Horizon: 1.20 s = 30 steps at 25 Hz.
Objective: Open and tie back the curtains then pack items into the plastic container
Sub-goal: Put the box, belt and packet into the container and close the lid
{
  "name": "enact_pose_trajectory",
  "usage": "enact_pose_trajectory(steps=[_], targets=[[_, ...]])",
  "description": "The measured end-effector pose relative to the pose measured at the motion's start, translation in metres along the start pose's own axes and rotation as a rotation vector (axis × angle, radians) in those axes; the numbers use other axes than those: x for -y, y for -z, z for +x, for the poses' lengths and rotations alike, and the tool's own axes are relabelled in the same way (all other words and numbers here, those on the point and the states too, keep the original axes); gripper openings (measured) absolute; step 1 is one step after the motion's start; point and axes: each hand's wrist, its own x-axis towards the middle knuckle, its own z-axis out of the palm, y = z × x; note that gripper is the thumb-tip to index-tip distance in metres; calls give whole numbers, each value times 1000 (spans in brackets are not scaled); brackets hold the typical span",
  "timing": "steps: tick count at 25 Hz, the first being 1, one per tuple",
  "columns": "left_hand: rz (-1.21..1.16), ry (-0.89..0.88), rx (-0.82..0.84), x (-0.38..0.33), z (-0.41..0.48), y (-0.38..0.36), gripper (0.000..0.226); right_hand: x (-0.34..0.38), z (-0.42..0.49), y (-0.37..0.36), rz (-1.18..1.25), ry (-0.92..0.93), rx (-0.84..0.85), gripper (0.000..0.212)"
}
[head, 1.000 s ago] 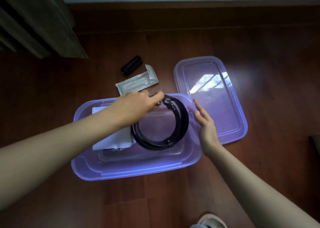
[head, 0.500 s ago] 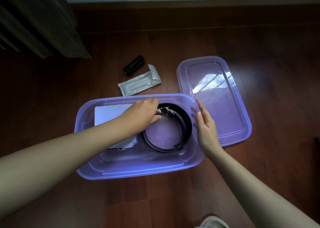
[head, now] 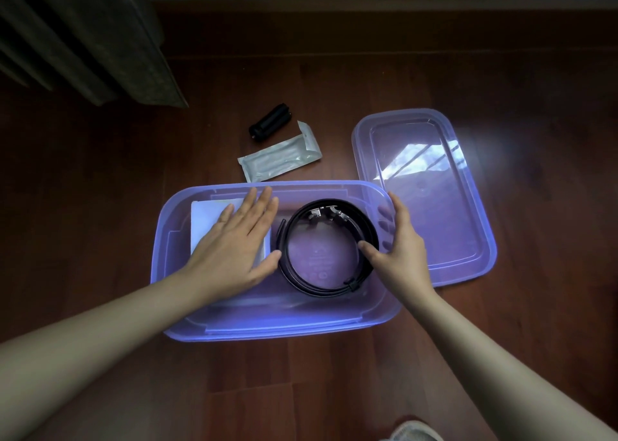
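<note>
Left hand (head: 234,243) lies flat and open on the white packet (head: 209,218), pinning it; right hand (head: 399,253) seemingly grips the container (head: 267,332) wall, thumb nudging the belt (head: 329,246).

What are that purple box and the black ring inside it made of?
The container looks like translucent purple plastic, glossy: the floor shows through its walls. The coiled belt seems smooth black leather or an imitation, faintly shiny, with a silvery metal-looking buckle.

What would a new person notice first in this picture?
The translucent purple container on the wooden floor, with a coiled black belt lying inside. The left hand lies flat on white folded material in it; the right hand grips its right wall. Its lid lies beside it, to the right.
</note>
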Motion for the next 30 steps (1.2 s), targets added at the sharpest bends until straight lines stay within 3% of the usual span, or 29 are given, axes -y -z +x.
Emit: enact_pose_trajectory(steps=[3,6,8,9,12,15,20,23,26,28,30], targets=[[-56,-18,-43,1,0,2,77,0,0,0,8,-7,2,87],[-104,-128,-230,-4,12,21,73,0,0,0,10,0,-1,87],[-137,-114,-388,-3,46,41,57,0,1,1,11,-1,-2,86],[-181,-35,-391,2,69,51,47,-1,1,0,10,-4,-2,86],[-189,164,-128,25,135,64,30,0,0,2,10,-8,-8,86],[-23,202,126,34,159,50,38,-1,0,1,10,-12,-12,86],[69,284,56,34,165,35,58,-1,1,1,5,-12,-15,84],[-153,165,-122,30,155,46,37,2,0,2,14,-3,-12,80],[-322,-89,-464,18,127,69,33,5,0,0,112,-26,-28,58],[-324,-269,-506,5,104,80,40,2,1,0,208,-58,-49,54],[-238,-374,-420,-12,84,75,49,0,3,-1,246,-70,-65,57]])
